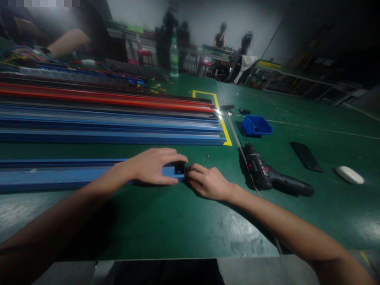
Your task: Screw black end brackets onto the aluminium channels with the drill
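A long blue channel-shaped rail (97,174) lies on the green table in front of me, its right end between my hands. My left hand (151,166) spans that rail near the end, thumb on the near side and fingers on the far side, gripping it. At the very end sits a small dark end piece (185,172), mostly covered by fingers. My right hand (210,182) is closed, its curled fingertips pressed against this piece. Two tiny screws, one of them a small screw (207,156), lie just beyond my right hand.
Several blue rails (118,136) and a red rail (118,97) lie behind. A power drill (261,170), blue bin (257,126), black phone-like slab (305,156) and white oval object (349,174) are at right. A bottle (174,59) stands farther back; another person's arm (69,42) is at upper left.
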{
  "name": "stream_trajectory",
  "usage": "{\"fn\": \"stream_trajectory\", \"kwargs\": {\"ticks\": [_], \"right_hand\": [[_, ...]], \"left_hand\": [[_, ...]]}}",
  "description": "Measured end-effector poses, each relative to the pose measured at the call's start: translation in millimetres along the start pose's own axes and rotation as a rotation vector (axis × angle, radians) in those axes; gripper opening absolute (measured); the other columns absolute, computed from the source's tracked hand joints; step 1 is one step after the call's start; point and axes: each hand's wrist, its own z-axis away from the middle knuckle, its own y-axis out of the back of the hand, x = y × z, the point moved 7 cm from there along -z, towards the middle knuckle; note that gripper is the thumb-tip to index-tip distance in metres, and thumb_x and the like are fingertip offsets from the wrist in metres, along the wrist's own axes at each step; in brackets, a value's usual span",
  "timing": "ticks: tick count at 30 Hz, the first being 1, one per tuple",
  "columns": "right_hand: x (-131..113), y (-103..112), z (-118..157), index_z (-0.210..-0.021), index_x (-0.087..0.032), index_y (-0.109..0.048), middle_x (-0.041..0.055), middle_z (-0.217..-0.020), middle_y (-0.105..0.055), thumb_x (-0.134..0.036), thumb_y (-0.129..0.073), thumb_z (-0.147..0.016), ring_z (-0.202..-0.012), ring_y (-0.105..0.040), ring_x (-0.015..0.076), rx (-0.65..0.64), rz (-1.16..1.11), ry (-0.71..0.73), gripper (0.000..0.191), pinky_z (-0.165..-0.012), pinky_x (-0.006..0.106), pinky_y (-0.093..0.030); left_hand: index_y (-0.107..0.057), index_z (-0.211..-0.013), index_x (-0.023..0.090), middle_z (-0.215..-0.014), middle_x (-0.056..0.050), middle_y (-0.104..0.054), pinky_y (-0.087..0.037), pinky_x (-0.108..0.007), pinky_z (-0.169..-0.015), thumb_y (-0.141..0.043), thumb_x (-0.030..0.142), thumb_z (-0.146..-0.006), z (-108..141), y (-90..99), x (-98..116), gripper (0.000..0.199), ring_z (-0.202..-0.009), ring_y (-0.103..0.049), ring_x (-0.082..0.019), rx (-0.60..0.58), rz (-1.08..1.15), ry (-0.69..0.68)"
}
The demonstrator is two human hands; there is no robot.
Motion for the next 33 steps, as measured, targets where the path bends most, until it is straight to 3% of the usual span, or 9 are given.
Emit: {"fn": "stream_trajectory", "kwargs": {"ticks": [4, 8, 11, 16, 21, 24, 26, 29, 33], "right_hand": [[9, 13, 5, -0.12, -0.018, -0.07, 0.0102, -0.116, -0.069, -0.025, -0.05, -0.109, -0.073, -0.061, 0.0141, 0.044, -0.029, 0.0, 0.024, -0.056, 0.026, -0.038], [51, 57, 10, -0.117, -0.017, -0.072, 0.0102, -0.109, -0.071, -0.02, -0.054, -0.105, -0.085, -0.065, 0.0185, 0.272, -0.041, -0.212, 0.022, -0.069, 0.028, -0.045], [70, 66, 7, -0.11, -0.017, -0.074, 0.0065, -0.104, -0.072, -0.017, -0.067, -0.094, -0.081, -0.065, 0.0175, 0.145, -0.101, -0.222, 0.017, -0.073, 0.028, -0.047], [68, 48, 3, -0.116, -0.021, -0.077, 0.006, -0.111, -0.074, -0.018, -0.075, -0.09, -0.088, -0.069, 0.0197, -0.109, -0.061, -0.14, 0.026, -0.075, 0.029, -0.047], [61, 37, 1, -0.102, -0.022, -0.08, 0.0038, -0.102, -0.075, -0.016, -0.067, -0.093, -0.089, -0.071, 0.0197, -0.15, -0.078, -0.113, 0.018, -0.075, 0.03, -0.047], [68, 62, 4, -0.101, -0.023, -0.079, 0.0038, -0.102, -0.076, -0.02, -0.064, -0.096, -0.087, -0.07, 0.02, -0.09, -0.058, -0.141, 0.016, -0.076, 0.03, -0.048], [88, 94, 9, -0.1, -0.021, -0.078, 0.0054, -0.1, -0.076, -0.025, -0.065, -0.096, -0.085, -0.069, 0.0201, 0.028, -0.034, -0.23, 0.014, -0.076, 0.03, -0.048], [146, 138, 28, -0.1, -0.017, -0.076, 0.0064, -0.09, -0.076, -0.028, -0.066, -0.096, -0.068, -0.066, 0.0168, 0.193, -0.061, -0.518, 0.016, -0.067, 0.027, -0.047], [229, 152, 62, -0.087, -0.013, -0.074, 0.0044, -0.069, -0.071, -0.014, -0.068, -0.089, -0.056, -0.062, 0.0139, 0.216, -0.005, -0.989, 0.006, -0.063, 0.025, -0.045]], "left_hand": [[-0.037, -0.16, 0.032, -0.152, -0.008, -0.059, -0.048, -0.043, -0.111, -0.068, 0.063, -0.088, 1, 0.1, -4, 0.084, -0.134, -0.061, -0.032, 0.017, 0.017, 0.027], [-0.029, -0.163, 0.032, -0.162, -0.009, -0.051, -0.046, -0.045, -0.115, -0.065, 0.068, -0.089, 2, 1.3, -4, 0.09, -0.141, -0.057, -0.033, 0.01, 0.039, 0.046], [-0.031, -0.162, 0.032, -0.16, -0.009, -0.053, -0.048, -0.045, -0.112, -0.06, 0.07, -0.092, 2, 1.9, -5, 0.085, -0.139, -0.059, -0.032, 0.008, 0.042, 0.058], [-0.034, -0.16, 0.031, -0.157, -0.01, -0.056, -0.048, -0.045, -0.111, -0.059, 0.07, -0.093, 1, 1.4, -6, 0.082, -0.137, -0.06, -0.033, 0.02, 0.036, 0.068], [-0.037, -0.159, 0.03, -0.156, -0.01, -0.057, -0.048, -0.044, -0.11, -0.06, 0.068, -0.092, 2, 1.9, -7, 0.081, -0.135, -0.061, -0.033, 0.026, 0.038, 0.068], [-0.038, -0.159, 0.029, -0.155, -0.011, -0.058, -0.048, -0.045, -0.11, -0.059, 0.069, -0.092, 2, 1.7, -7, 0.08, -0.135, -0.061, -0.033, 0.024, 0.049, 0.058], [-0.038, -0.159, 0.03, -0.154, -0.011, -0.058, -0.048, -0.046, -0.11, -0.059, 0.069, -0.093, 2, 1.4, -8, 0.08, -0.135, -0.061, -0.033, 0.026, 0.054, 0.054], [-0.039, -0.159, 0.03, -0.155, -0.011, -0.058, -0.048, -0.047, -0.111, -0.057, 0.069, -0.093, 2, 1.0, -8, 0.079, -0.136, -0.06, -0.033, 0.032, 0.053, 0.034], [-0.04, -0.158, 0.03, -0.154, -0.011, -0.059, -0.049, -0.048, -0.11, -0.058, 0.07, -0.093, 1, 0.5, -9, 0.079, -0.136, -0.061, -0.033, 0.038, 0.044, 0.023]]}}
